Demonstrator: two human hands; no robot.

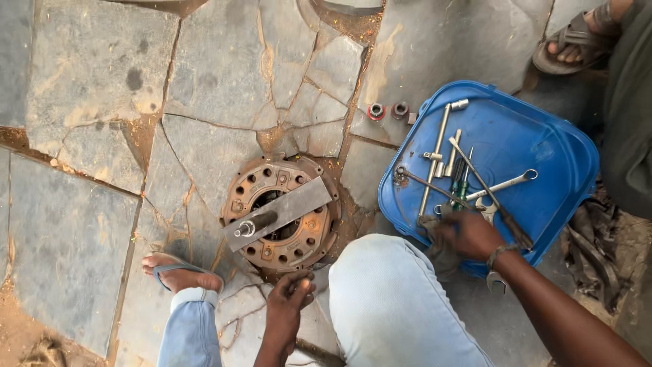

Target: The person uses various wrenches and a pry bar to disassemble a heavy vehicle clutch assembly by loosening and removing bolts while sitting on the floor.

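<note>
Knees in pale jeans point(390, 306) frame the near view. The left hand point(288, 306) hangs with fingers curled loosely, holding nothing that shows, just short of the rusty round clutch plate point(282, 211) on the stone paving point(88, 75). A flat metal bar point(285, 211) lies across that plate. The right hand point(468, 234) rests in the blue plastic lid point(536, 136), fingers bent over the spanners point(506, 183); whether it grips one I cannot tell. Beyond, another person's sandalled foot point(577, 41).
</note>
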